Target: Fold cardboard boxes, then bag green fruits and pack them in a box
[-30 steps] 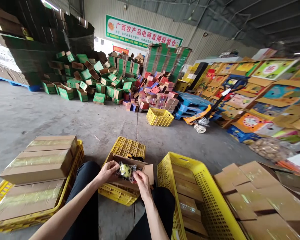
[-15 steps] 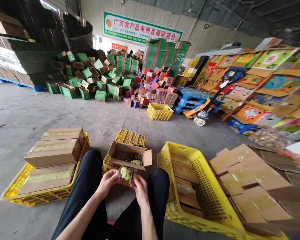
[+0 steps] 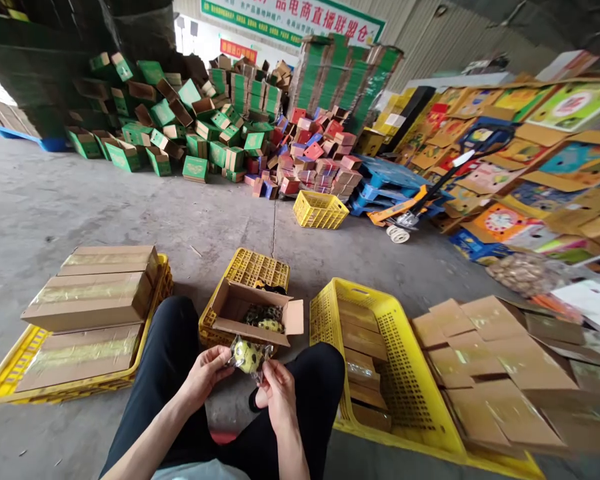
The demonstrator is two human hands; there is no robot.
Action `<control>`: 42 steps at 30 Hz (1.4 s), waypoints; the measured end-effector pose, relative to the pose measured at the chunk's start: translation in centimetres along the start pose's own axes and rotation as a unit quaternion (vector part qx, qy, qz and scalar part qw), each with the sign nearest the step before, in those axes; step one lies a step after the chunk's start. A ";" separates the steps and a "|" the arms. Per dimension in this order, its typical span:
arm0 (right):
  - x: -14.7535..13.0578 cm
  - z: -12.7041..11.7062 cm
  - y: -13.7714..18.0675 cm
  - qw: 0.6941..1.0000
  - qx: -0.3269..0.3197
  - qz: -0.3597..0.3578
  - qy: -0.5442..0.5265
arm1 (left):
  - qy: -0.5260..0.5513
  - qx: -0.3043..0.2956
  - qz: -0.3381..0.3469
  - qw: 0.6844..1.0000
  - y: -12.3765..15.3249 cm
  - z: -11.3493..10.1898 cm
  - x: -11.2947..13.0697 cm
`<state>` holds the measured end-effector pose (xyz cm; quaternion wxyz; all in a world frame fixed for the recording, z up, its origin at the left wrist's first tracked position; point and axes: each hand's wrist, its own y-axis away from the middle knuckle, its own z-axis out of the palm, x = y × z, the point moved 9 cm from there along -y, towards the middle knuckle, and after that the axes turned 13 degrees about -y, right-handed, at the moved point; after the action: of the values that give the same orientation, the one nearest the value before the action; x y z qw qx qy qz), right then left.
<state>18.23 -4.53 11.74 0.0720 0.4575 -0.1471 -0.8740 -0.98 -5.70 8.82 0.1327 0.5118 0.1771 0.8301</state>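
Note:
Between both hands hangs a clear plastic bag [image 3: 248, 357] with a rounded yellow, dark-spotted item inside; its exact kind I cannot make out. My left hand [image 3: 207, 375] pinches the bag's left edge. The right edge is pinched by my right hand [image 3: 279, 390]. Just beyond, an open cardboard box [image 3: 233, 325] rests on an upturned yellow crate [image 3: 265, 265]. Inside the box lie similar bagged yellow, dark-spotted items [image 3: 271, 325], partly hidden by its front wall. A black object [image 3: 270, 287] shows behind the box.
A yellow crate of taped cartons [image 3: 87, 300] stands on the left. Right of my knee is a yellow crate [image 3: 410, 373] holding cardboard boxes [image 3: 357, 340], with flattened cartons [image 3: 500, 360] beyond. Farther off are a yellow crate [image 3: 321, 210], a pallet jack [image 3: 405, 217] and heaped green boxes [image 3: 195, 167].
The view has tilted downward. Both hands have drawn the bag a little closer and lower, stretching it more between them; it now sits clear of the box's front edge.

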 end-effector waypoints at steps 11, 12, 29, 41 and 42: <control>-2.8 3.4 -5.5 0.999 0.028 0.031 -0.007 | -0.011 -0.040 0.039 0.998 -3.4 1.4 6.6; -2.9 3.7 -5.9 0.999 0.027 0.033 -0.006 | -0.012 -0.059 0.035 0.998 -3.6 1.7 7.1; -5.4 5.9 -7.5 0.980 -0.121 -0.015 0.156 | -0.066 -0.017 0.057 0.996 -5.6 3.0 7.7; -6.2 2.6 -7.5 0.987 0.002 -0.072 0.142 | -0.111 -0.069 0.088 0.988 -4.9 6.4 8.5; -6.3 2.8 -7.4 0.988 0.002 -0.071 0.139 | -0.116 -0.057 0.087 0.988 -4.9 6.3 8.5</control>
<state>19.56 4.62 15.74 0.0283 0.5838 -0.1047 -0.8046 1.11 3.10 16.19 0.1089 0.6092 0.0675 0.7826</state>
